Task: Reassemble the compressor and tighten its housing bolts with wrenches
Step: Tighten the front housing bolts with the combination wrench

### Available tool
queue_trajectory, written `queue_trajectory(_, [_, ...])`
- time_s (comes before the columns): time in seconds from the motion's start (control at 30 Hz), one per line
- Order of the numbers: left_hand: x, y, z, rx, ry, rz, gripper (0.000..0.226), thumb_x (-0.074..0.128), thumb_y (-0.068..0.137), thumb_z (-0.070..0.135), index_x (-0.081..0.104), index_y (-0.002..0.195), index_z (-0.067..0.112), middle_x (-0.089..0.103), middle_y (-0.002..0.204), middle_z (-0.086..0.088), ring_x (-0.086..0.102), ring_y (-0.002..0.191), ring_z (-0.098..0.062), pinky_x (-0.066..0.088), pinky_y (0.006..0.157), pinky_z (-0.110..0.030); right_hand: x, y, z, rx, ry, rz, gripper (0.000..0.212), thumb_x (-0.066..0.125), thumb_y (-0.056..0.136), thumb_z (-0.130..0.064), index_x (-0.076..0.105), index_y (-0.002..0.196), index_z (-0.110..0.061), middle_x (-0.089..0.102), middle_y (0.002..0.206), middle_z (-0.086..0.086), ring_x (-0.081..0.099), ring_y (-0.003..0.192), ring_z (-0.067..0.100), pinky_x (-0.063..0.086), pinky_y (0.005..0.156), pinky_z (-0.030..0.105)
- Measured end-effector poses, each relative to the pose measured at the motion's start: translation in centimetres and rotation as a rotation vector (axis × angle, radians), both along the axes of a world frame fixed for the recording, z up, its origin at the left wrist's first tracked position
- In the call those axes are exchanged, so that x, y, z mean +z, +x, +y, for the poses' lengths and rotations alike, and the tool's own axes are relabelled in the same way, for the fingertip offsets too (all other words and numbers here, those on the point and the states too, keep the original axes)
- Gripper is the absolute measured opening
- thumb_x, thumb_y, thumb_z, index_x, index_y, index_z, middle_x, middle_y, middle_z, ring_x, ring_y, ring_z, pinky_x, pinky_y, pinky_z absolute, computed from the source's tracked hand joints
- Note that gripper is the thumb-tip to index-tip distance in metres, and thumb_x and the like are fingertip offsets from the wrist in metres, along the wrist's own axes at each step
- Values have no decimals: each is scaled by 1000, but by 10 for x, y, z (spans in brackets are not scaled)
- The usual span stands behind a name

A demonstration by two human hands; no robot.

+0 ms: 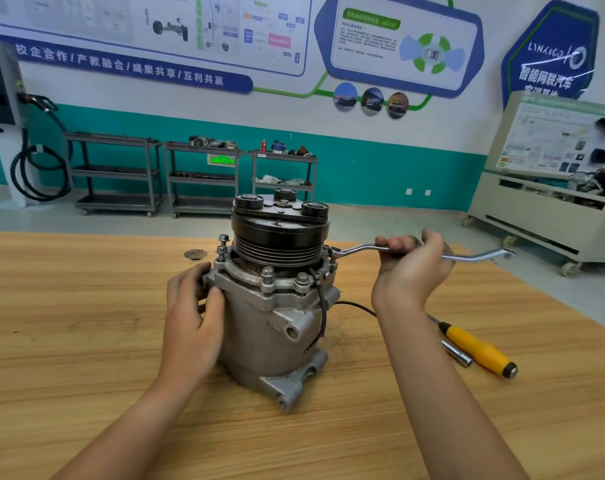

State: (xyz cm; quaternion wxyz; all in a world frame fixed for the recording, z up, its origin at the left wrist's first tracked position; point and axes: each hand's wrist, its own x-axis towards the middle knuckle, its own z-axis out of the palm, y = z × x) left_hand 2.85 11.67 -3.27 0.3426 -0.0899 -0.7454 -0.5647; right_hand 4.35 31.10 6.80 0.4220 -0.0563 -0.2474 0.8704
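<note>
Tightening the right-side housing bolt [333, 251], by the look of it, with the wrench [363, 249] shank running out toward the right edge of the surface [86, 341].

The compressor [277, 306] stands upright mid-surface, pulley [278, 237] uppermost. The right hand [412, 261], the nearer one, grips the wrench mid-shank, and the ring end sits on the bolt just beside the pulley. The left hand [193, 306] holds the housing's left side. Judged obstructions are the pulley and the black wire [323, 306]. Two left bolts [222, 249] stand proud. A screwdriver [478, 348] and socket [457, 353] lie toward the right edge.

Grey compressor [270, 327] upright, black pulley [280, 233] on top, chrome wrench [360, 250] seated on right-side flange bolt [333, 260]
</note>
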Motion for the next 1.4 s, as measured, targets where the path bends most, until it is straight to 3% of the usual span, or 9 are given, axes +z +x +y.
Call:
queue_trajectory(0.27, [0,1,0,0,-15,-11,36,44,96,8,45,132,9,39,122,2,37,90,30,27,75,10,-38,29,-23,-346,624,209,22,36,92,-5,35,104,-24,63,71,-8,63,76,9,52,78,25])
queue_trajectory(0.4, [-1,0,-1,-9,-7,-10,35,44,95,9,46,131,9,39,121,3,38,90,32,28,72,10,-56,31,-28,-467,1022,379,14,40,100,-16,37,113,-15,60,89,10,60,93,10,49,89,27])
queue_trajectory(0.63, [1,2,-2,-22,3,-15,35,44,96,10,45,131,12,39,123,5,42,94,11,32,76,4,-57,34,-41,-692,1502,323,16,56,87,-1,59,103,-1,67,95,17,62,96,23,51,89,35])
queue_trajectory(0.83, [2,3,-1,-4,-30,22,35,47,95,7,45,130,6,37,121,2,41,88,18,27,75,9,-48,35,-51,-725,1632,216,19,55,86,-2,69,97,7,68,94,17,65,94,28,50,90,32])
queue_trajectory(0.97, [1,2,-2,-9,-23,15,36,45,95,6,46,131,8,39,122,2,40,98,7,29,77,7,-37,46,-48,-648,1416,398,17,47,95,-8,60,104,-1,66,91,10,62,88,18,52,83,28])
queue_trajectory(1.07, [1,1,-2,-9,-14,2,36,45,95,9,46,131,11,40,123,3,42,102,3,30,78,6,-9,61,-46,-368,773,571,22,44,95,-15,63,89,-24,52,65,-6,51,59,8,48,62,19])
queue_trajectory(1.17, [1,1,-2,-8,-10,-1,36,44,95,8,46,131,10,39,122,4,41,99,5,29,76,7,27,65,-24,-1,298,431,30,41,84,-18,54,57,-23,33,44,-8,30,39,10,28,40,16])
queue_trajectory(1.3, [1,2,-2,-11,-7,-6,36,44,95,8,45,131,10,39,123,3,42,99,4,30,76,7,50,33,9,383,113,113,37,34,92,-28,30,56,-17,18,40,-5,18,38,11,18,38,19])
queue_trajectory(1.4, [1,1,-2,-19,-7,-4,35,45,95,9,46,131,11,39,123,4,43,91,16,30,75,8,45,13,21,561,129,54,38,30,96,-34,38,64,-15,23,43,-6,20,35,8,17,36,18])
